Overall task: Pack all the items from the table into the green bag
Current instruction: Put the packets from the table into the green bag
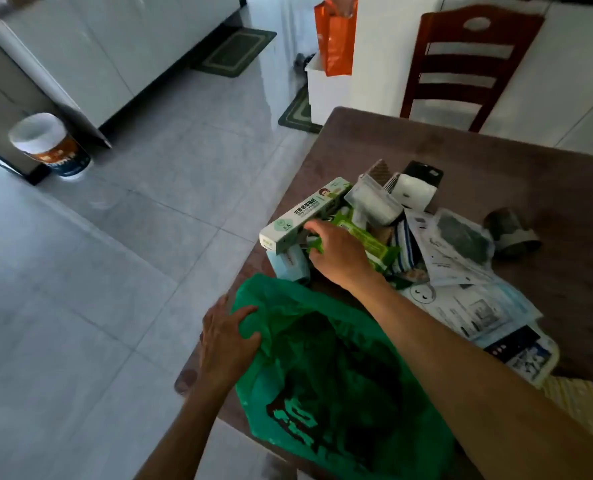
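Lying diagonally, the long box (305,213) points far-right, right hand (340,252) gripping it, left hand (227,341) clutching the green bag (322,375).

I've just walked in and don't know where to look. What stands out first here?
The bright green bag at the near edge of the table draws the eye, its rim gripped by the left hand. Just beyond it, the right hand reaches into a jumbled pile, its fingers at a long white and green box. Across the floor, an orange bag hangs beside a wooden chair.
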Available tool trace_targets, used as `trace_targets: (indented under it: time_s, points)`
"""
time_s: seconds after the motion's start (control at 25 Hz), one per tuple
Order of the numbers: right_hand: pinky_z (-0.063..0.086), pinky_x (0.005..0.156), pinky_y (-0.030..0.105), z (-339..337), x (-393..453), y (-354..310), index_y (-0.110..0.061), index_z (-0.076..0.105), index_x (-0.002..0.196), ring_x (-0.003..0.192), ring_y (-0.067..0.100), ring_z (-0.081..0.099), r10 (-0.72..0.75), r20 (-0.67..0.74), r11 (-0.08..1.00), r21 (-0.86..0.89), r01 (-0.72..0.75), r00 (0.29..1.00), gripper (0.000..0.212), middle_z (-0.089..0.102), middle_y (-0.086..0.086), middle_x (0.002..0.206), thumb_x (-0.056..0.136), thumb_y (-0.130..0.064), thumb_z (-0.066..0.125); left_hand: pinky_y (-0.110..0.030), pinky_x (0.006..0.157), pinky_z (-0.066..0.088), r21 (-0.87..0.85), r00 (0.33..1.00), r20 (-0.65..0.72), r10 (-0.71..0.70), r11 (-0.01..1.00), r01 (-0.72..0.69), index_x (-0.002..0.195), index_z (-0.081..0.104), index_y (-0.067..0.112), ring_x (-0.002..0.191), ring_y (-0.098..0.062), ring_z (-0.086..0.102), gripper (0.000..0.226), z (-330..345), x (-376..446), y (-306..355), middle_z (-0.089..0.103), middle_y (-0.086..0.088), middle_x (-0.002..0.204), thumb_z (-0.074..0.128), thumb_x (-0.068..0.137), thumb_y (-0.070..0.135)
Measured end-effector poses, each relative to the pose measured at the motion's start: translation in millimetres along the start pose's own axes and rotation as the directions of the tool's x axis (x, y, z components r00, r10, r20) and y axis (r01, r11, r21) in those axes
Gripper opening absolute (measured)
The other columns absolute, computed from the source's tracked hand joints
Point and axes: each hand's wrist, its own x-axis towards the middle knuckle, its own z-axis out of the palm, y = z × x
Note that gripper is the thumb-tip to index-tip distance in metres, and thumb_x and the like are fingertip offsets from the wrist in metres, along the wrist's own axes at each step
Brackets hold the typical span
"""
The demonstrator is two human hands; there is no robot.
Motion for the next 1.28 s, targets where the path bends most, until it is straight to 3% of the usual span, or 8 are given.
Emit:
trace_targets:
  time_s: [0.24,0.52,0.68,0.8,0.96,1.08,1.16,1.28]
  points:
    - [0.033,0.108,0.055,41,79,-7,-0.028,0.012,0.153,0.140,0.040,0.024,0.112,0.235,0.883,-0.469,0.012,0.966,0.082,0.017,0.008,0.160,0.086,-0.007,0.054,-0.015,0.073,0.040,-0.123,0.993,0.067,0.093,0.989,-0.085,0.118,0.063,0.027,0.097,-0.008,0.050,0.040,-5,23,-22,0.057,0.003,0.119,0.069,0.079,0.030]
    - [0.037,0.101,0.058,79,104,-12,-0.019,0.041,0.130,0.133,0.039,0.035,0.021,0.362,0.746,-0.627,0.226,0.932,0.046,0.048,0.008,0.135,0.087,-0.007,0.054,-0.049,0.096,0.042,0.089,0.913,-0.003,0.408,0.910,-0.406,0.113,0.064,0.031,0.125,-0.028,0.041,0.041,-5,19,-36,0.048,-0.006,0.137,0.070,0.074,0.040]
    - [0.054,0.080,0.044,27,61,-20,-0.017,0.051,0.121,0.112,0.026,0.057,-0.073,-0.171,0.996,-0.071,0.062,0.983,0.045,0.061,0.006,0.117,0.081,-0.011,0.071,-0.055,0.103,0.036,0.110,0.961,0.067,0.267,0.956,-0.274,0.111,0.066,0.037,0.135,-0.032,0.029,0.038,-1,22,-45,0.036,-0.010,0.148,0.071,0.074,0.040]
    - [0.056,0.086,0.032,-30,-12,-54,-0.030,0.047,0.119,0.115,0.011,0.060,0.233,-0.369,0.779,0.624,0.054,0.900,0.054,0.060,-0.009,0.118,0.077,-0.020,0.079,-0.048,0.106,0.034,0.031,0.981,0.118,0.156,0.986,-0.161,0.112,0.066,0.038,0.133,-0.029,0.029,0.036,4,30,-51,0.035,-0.008,0.149,0.068,0.076,0.041]
    - [0.055,0.080,0.020,-67,-104,-95,-0.039,0.043,0.121,0.110,0.000,0.062,0.445,-0.407,0.574,0.813,0.095,0.798,0.065,0.062,-0.015,0.117,0.068,-0.022,0.077,-0.038,0.092,0.049,-0.084,0.965,0.244,0.093,0.994,-0.075,0.125,0.060,0.025,0.113,-0.026,0.054,0.052,7,32,-46,0.053,-0.007,0.135,0.067,0.074,0.025]
    - [0.054,0.078,0.018,-57,-134,-99,-0.052,0.045,0.114,0.105,-0.003,0.062,0.184,-0.109,0.744,0.664,-0.066,0.977,0.056,0.064,-0.024,0.112,0.077,-0.025,0.077,-0.034,0.072,0.057,-0.166,0.958,0.229,0.171,0.977,-0.134,0.135,0.048,0.023,0.091,-0.019,0.064,0.063,3,31,-41,0.054,-0.003,0.134,0.061,0.074,0.015]
    - [0.051,0.086,0.029,-37,-132,-91,-0.046,0.041,0.120,0.106,0.000,0.056,0.120,0.135,0.930,0.331,-0.159,0.984,0.049,0.059,-0.022,0.116,0.083,-0.037,0.072,-0.015,0.055,0.050,-0.205,0.968,0.166,0.187,0.967,-0.152,0.137,0.046,0.022,0.077,-0.011,0.061,0.059,-5,26,-34,0.053,-0.002,0.134,0.058,0.081,0.007]
    - [0.041,0.086,0.043,-8,-116,-88,-0.031,0.033,0.126,0.101,0.020,0.051,0.052,0.163,0.985,-0.169,-0.024,0.985,0.051,0.055,-0.008,0.123,0.085,-0.044,0.061,-0.014,0.065,0.048,-0.236,0.969,0.003,0.247,0.942,-0.239,0.134,0.049,0.022,0.089,-0.012,0.060,0.056,-13,11,-32,0.053,-0.005,0.135,0.055,0.083,-0.001]
